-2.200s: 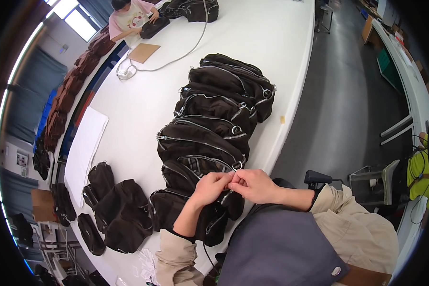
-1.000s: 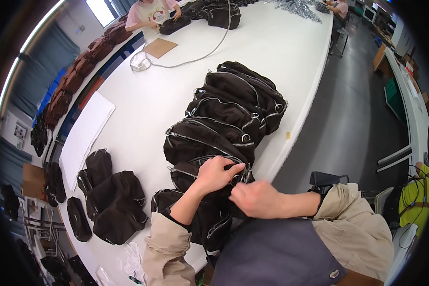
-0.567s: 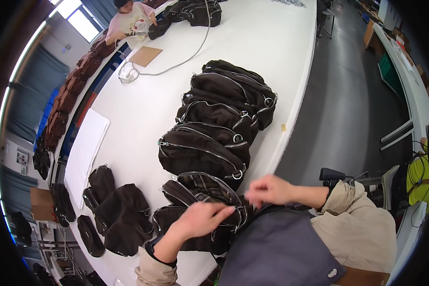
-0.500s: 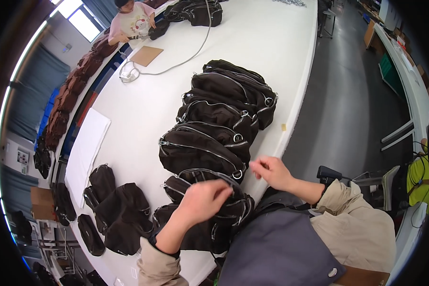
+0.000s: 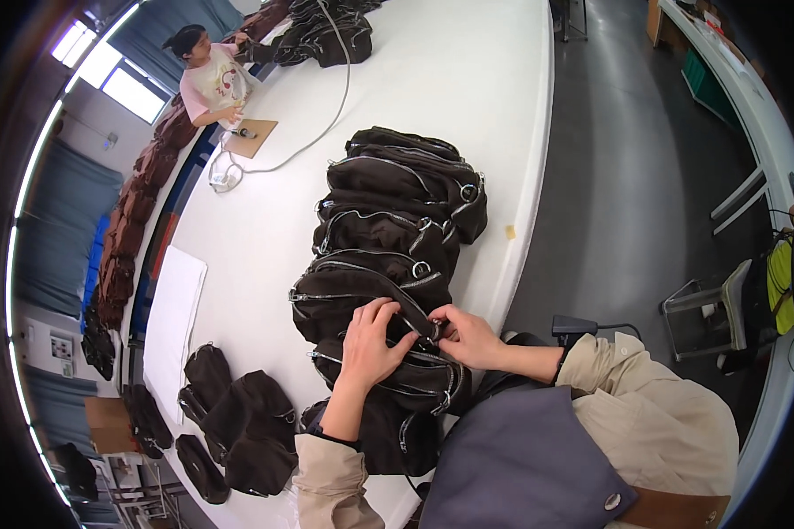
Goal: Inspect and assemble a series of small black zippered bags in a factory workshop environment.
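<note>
A row of dark brown zippered bags (image 5: pixel 375 234) runs along the white table, with silver zips and metal rings on their right ends. My left hand (image 5: pixel 372 348) is closed at the right end of one bag (image 5: pixel 340 284), fingers and thumb on either side of a dark fabric strip (image 5: pixel 410 309). From the right, my right hand (image 5: pixel 469 339) pinches the lower end of that strip, near a small bit of metal. The fingertips partly hide what is pinched. Nearer to me, below my hands, lie further dark bags (image 5: pixel 393 432).
Several dark pouches (image 5: pixel 256 423) lie at the left on the white table (image 5: pixel 432 79). White sheets (image 5: pixel 172 300) rest along its left edge. A cable (image 5: pixel 326 128) crosses the far part, near a brown board (image 5: pixel 254 138) and a co-worker (image 5: pixel 213 79). A chair (image 5: pixel 710 309) stands at the right.
Both hands have come together on the bag's fabric strip; before, they were apart. The view has shifted. The co-worker's arm now reaches toward the far pile, and a dark tool lies on the brown board.
</note>
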Available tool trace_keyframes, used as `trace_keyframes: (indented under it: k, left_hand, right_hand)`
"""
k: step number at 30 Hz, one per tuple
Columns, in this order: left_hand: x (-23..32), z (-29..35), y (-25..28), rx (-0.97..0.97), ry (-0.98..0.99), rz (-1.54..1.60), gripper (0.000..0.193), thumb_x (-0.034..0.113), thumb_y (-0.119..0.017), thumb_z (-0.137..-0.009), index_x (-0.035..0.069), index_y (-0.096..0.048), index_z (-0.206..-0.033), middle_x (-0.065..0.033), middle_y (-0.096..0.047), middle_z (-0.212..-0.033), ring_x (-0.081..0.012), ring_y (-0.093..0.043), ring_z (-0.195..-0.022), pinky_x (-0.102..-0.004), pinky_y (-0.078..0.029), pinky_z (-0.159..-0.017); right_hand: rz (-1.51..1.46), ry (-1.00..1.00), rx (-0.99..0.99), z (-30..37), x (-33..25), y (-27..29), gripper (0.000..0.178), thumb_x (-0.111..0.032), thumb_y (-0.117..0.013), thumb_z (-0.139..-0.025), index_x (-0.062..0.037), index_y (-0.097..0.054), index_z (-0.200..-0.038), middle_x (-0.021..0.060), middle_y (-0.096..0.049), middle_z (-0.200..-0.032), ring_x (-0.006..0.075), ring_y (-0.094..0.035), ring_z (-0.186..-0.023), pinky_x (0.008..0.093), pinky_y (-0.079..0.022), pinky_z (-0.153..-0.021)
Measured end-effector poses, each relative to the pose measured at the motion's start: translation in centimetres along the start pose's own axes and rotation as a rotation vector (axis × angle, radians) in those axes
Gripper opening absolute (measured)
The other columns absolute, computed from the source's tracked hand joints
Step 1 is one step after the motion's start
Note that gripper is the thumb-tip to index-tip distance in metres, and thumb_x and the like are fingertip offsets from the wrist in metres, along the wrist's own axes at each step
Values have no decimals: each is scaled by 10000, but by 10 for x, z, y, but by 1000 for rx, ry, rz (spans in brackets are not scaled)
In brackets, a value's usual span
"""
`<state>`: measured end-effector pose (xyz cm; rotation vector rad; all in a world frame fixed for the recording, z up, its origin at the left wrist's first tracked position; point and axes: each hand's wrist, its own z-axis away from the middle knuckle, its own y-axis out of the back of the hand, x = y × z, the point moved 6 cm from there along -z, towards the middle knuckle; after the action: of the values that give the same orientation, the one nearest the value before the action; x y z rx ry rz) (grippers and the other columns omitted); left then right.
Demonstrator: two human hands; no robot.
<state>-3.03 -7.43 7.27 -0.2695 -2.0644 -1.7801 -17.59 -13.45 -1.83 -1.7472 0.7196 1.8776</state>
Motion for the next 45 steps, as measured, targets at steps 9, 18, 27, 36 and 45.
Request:
trace_keyframes:
  k: [9,18,27,36,45]
  left_hand:
    - [5,0,7,204,-7,-63,404,276,-769,-747,50,-602,-1038,-111,-617,-1117,-298,-570,-1082,-390,-464,-908]
    - [-21,-14,-29,12,288,-74,262,181,-644,-763,58,-587,-987,-104,-616,-985,-307,-580,-988,-412,-459,-855]
    - [-3,-4,-19,-104,-52,-164,462,154,-666,-660,52,-645,-1110,-105,-576,-1241,-281,-437,-1280,-431,-291,-1114]
    - [44,21,16,-595,91,0,410,369,-712,-716,88,-656,-1009,-162,-689,-831,-368,-664,-803,-450,-530,-758]
    - [60,35,-16,-5,19,-26,400,388,-780,-750,24,-649,-854,-128,-619,-689,-313,-629,-646,-395,-511,-630]
  right_hand:
    - [239,270,24,-5,-38,21,303,-36,-640,-792,-96,-584,-1083,51,-637,-889,185,-647,-699,318,-511,-620]
    - [300,220,-67,2,-21,15,306,-17,-655,-798,-66,-577,-1090,74,-667,-884,195,-690,-747,318,-558,-677]
    - [161,120,-99,7,-15,15,300,-74,-658,-806,-76,-564,-1091,61,-646,-913,197,-675,-773,328,-536,-684]
    - [-136,-83,-51,0,-2,31,317,-253,-627,-924,-55,-615,-1172,73,-688,-943,154,-646,-844,288,-517,-746]
    - [-80,0,-10,-7,-34,26,147,-131,-630,-925,-4,-643,-1000,40,-689,-865,80,-647,-764,236,-519,-684]
